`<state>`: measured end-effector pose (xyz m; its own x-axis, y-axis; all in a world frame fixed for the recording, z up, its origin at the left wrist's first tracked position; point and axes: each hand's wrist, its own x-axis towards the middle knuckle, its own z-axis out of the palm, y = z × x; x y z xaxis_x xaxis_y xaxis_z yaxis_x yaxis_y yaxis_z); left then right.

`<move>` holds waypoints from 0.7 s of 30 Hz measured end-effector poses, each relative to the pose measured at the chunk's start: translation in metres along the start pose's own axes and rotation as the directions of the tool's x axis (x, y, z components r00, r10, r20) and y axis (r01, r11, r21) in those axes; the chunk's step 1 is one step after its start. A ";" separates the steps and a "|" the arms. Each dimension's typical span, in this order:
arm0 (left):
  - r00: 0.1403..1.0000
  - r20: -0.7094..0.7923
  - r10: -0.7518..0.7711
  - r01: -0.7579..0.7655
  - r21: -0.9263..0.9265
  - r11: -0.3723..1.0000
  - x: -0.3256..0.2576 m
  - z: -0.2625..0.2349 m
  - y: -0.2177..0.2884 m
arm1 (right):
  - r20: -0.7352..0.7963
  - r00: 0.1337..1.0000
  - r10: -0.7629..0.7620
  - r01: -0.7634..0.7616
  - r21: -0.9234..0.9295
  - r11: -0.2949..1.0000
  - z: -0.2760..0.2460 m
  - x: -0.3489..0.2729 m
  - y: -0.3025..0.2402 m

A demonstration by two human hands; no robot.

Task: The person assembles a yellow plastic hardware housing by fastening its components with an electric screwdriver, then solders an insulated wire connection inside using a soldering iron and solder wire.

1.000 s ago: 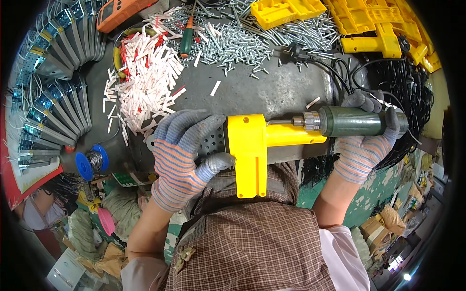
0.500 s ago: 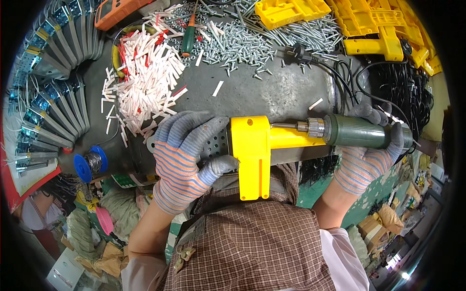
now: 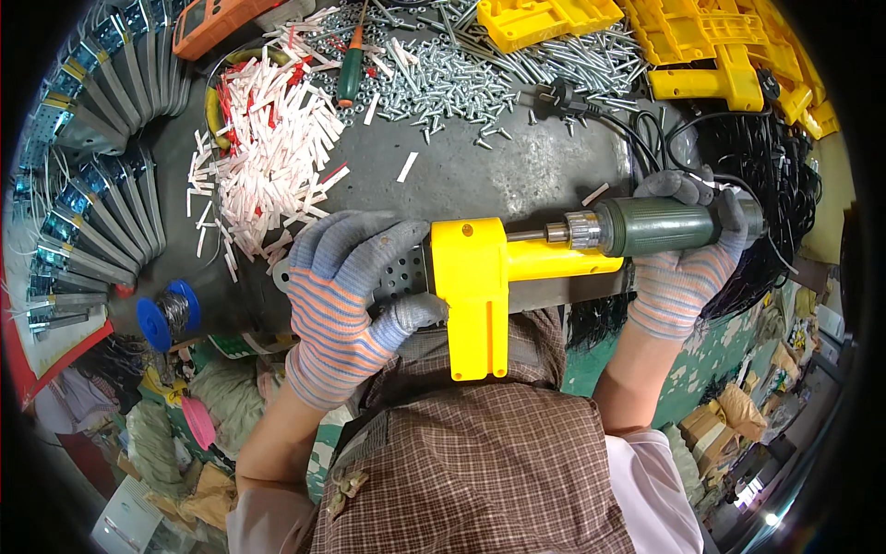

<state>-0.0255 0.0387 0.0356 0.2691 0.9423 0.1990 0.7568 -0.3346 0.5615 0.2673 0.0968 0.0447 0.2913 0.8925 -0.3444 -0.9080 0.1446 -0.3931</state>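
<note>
My left hand (image 3: 351, 295) is closed around the dark perforated metal part (image 3: 399, 281) that joins a yellow plastic housing (image 3: 469, 295). The thumb lies by the housing's left edge. The housing has a block pointing toward me and a yellow handle stretching right. In my right hand (image 3: 688, 268) is a green electric screwdriver (image 3: 660, 226), held level above that handle. Its bit (image 3: 526, 236) points left and meets the right side of the yellow block; the tip is out of sight there.
White sleeve pieces (image 3: 277, 157) lie piled at the left, beside metal strip parts (image 3: 115, 217) and a blue wire spool (image 3: 168, 314). Behind are loose screws (image 3: 452, 88), a green-handled screwdriver (image 3: 351, 76) and yellow housings (image 3: 711, 46). A black plug (image 3: 558, 97) and cables (image 3: 757, 175) lie right.
My right hand and the electric screwdriver have moved left, and more of the bit is hidden at the yellow block. My left hand keeps its hold, and the whole view has shifted slightly.
</note>
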 end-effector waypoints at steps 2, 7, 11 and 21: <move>0.999 0.031 -0.011 0.012 -0.044 0.999 0.001 -0.001 -0.002 | -0.002 1.000 -0.017 0.017 -0.028 0.999 0.006 -0.001 0.003; 0.997 0.030 0.068 -0.064 -0.114 0.991 0.017 -0.014 -0.011 | 0.110 0.993 0.029 -0.029 -0.003 1.000 0.001 0.001 0.001; 0.993 -0.054 0.101 -0.086 0.230 0.969 0.050 -0.018 -0.033 | 0.146 0.989 0.020 -0.021 0.009 1.000 -0.001 0.000 -0.002; 0.975 0.073 0.211 -0.198 0.714 0.672 0.079 -0.014 -0.046 | 0.041 0.997 -0.065 0.068 -0.073 0.995 0.003 -0.001 0.004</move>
<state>-0.0474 0.1281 0.0366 0.4651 0.8482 0.2535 0.8801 -0.4122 -0.2357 0.2627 0.0975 0.0463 0.3370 0.8979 -0.2833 -0.8621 0.1732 -0.4763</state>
